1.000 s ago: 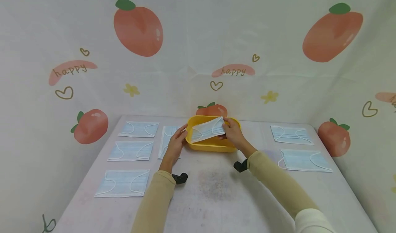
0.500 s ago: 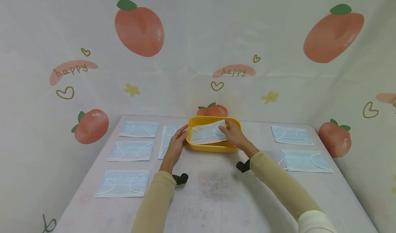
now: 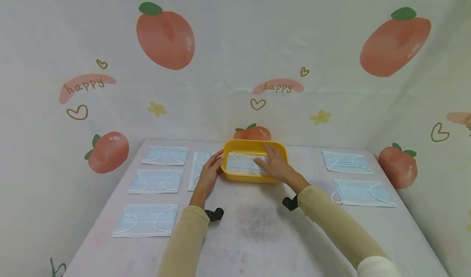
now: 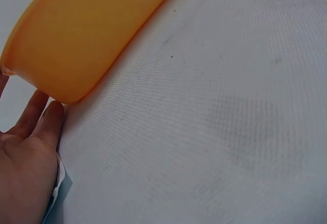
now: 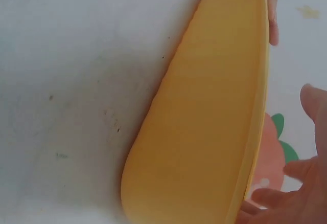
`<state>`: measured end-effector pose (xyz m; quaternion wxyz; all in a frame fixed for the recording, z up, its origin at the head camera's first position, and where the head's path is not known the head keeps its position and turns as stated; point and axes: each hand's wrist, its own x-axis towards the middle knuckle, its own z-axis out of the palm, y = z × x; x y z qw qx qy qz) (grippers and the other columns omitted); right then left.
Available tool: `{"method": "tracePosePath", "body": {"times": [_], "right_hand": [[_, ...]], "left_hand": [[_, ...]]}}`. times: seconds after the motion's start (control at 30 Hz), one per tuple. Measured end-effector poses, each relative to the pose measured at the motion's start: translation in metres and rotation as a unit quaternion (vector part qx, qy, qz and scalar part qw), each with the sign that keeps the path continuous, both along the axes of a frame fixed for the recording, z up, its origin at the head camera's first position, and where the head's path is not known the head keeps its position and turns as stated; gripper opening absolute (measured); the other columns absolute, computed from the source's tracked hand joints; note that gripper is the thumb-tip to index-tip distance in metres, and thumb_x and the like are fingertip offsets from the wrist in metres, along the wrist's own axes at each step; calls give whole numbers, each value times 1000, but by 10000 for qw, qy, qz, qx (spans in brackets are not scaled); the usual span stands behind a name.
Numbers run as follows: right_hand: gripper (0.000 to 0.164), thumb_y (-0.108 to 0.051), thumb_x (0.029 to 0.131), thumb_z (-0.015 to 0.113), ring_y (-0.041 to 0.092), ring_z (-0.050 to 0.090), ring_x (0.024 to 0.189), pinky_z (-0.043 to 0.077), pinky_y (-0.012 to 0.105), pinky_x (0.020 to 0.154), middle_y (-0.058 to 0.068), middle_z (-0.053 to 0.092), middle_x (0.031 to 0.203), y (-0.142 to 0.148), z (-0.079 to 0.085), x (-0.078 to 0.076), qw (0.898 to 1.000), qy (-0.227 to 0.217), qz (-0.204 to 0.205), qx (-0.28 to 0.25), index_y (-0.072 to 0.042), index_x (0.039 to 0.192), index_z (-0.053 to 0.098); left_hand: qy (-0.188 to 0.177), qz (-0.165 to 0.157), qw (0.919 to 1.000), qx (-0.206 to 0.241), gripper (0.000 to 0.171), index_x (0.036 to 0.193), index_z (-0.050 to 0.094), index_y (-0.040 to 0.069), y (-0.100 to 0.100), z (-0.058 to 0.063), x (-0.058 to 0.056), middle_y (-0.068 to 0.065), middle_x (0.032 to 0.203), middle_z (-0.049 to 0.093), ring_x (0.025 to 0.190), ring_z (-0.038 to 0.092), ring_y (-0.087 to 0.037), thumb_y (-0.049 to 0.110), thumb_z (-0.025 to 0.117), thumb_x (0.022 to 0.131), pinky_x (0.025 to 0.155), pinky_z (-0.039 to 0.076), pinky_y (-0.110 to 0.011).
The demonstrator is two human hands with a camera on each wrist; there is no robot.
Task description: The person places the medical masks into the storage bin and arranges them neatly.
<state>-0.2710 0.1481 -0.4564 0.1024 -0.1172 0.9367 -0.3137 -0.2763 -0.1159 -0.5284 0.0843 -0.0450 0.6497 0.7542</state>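
Observation:
A yellow plastic tray (image 3: 250, 178) stands at the back middle of the table. Flat inside it lies a light blue face mask (image 3: 244, 162) with white ear loops, its right part hidden by my right hand (image 3: 276, 165). That hand hovers over the tray's right side, fingers spread and holding nothing; the right wrist view shows its fingers (image 5: 301, 170) apart at the rim. My left hand (image 3: 209, 174) rests its extended fingers against the tray's left end. In the left wrist view, fingertips touch the orange-yellow wall (image 4: 87, 40). One upright mask (image 3: 196, 168) lies partly under the left hand.
More masks lie flat on the table: a column at the left with a far mask (image 3: 165, 156), a middle mask (image 3: 155, 181) and a near mask (image 3: 146, 220). At the right are a back mask (image 3: 347, 163) and a front mask (image 3: 364, 193). A printed curtain (image 3: 220, 43) hangs behind.
My right hand has let go of the mask, which has gone from raised and tilted to flat in the tray. Its fingers have spread. The left hand stays at the tray's left end.

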Motion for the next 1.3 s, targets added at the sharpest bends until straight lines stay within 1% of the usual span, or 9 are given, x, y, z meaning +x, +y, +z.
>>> {"method": "tracePosePath", "body": {"times": [0.17,0.33,0.4,0.6,0.67,0.73,0.9,1.1,1.3], "right_hand": [[86,-58,101,52,49,24,153,31,66,121,25,12,169,1,-1,7,9977,425,327,409,-14,165,14],[85,-63,99,51,49,26,152,38,65,117,22,14,169,4,-3,14,9877,981,578,1072,-18,164,19],[83,-64,99,50,49,25,152,36,65,118,22,16,169,6,-5,16,9816,1245,636,1300,-19,164,22],[80,-66,98,48,48,21,154,21,70,123,21,20,169,12,-9,22,9621,1907,759,1793,-20,161,31],[80,-67,98,47,47,20,154,20,72,123,20,19,169,13,-9,23,9577,1970,773,1950,-21,161,31],[80,-68,98,44,48,19,155,20,72,123,19,18,170,16,-10,23,9561,1921,753,2083,-22,162,30],[82,-72,98,41,51,15,155,16,73,123,17,12,172,24,-11,26,9592,1681,611,2188,-23,163,28],[81,-67,98,47,55,19,152,17,74,122,22,15,170,37,-12,32,9606,1766,415,2106,-20,161,31],[83,-64,98,50,55,18,153,15,73,123,24,15,170,53,-13,35,9635,1675,208,2077,-18,163,25]], "left_hand": [[-22,14,10000,-82,39,146,52,35,-1,-1,1,-3,153,51,145,47,-23,31,50,108,125,36,-43],[-11,35,10000,-86,38,146,53,35,-1,-3,0,-3,153,51,145,47,-23,32,51,108,125,36,-43],[-13,34,10000,-74,38,146,53,35,0,-4,0,-3,153,51,145,47,-23,32,51,108,125,36,-43],[-17,91,9999,-117,38,146,54,35,0,-4,2,-3,153,51,145,47,-23,33,51,107,125,37,-43],[-21,127,9998,-167,38,145,54,36,0,-4,3,-2,153,51,145,47,-22,33,51,107,125,36,-43],[-53,157,9997,-172,38,145,54,37,1,-3,3,-1,152,52,145,47,-22,34,51,107,125,36,-43],[-10,120,9998,-132,39,147,53,34,2,-2,3,-3,153,51,145,46,-23,33,51,107,125,36,-43],[3,132,9999,-111,40,147,53,33,2,-2,2,-4,152,52,145,47,-23,34,53,107,125,36,-42],[18,83,9999,-62,39,146,54,33,0,-1,0,-4,154,51,146,45,-23,33,53,107,126,34,-42]]}}
